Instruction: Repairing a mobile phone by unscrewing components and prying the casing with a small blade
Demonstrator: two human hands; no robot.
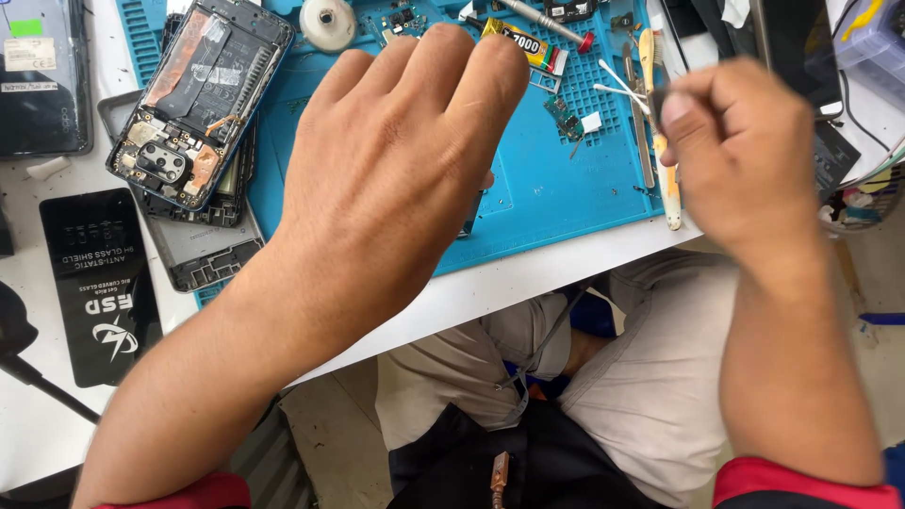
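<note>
Two hands over the blue repair mat (556, 188). My left hand (396, 160) hovers palm-down, fingers loosely curled, covering a small part (469, 215); grip unclear. My right hand (745, 155), blurred, pinches a thin tool (622, 90). Opened phone (193, 94) lies left.

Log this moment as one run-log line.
left hand: open over blue mat | right hand: pinching thin tool | opened phone: mat's left

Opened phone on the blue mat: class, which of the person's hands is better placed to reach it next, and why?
Probably the left hand: it hovers beside the opened phone, while the right hand pinches a small tool at the far side.
</note>
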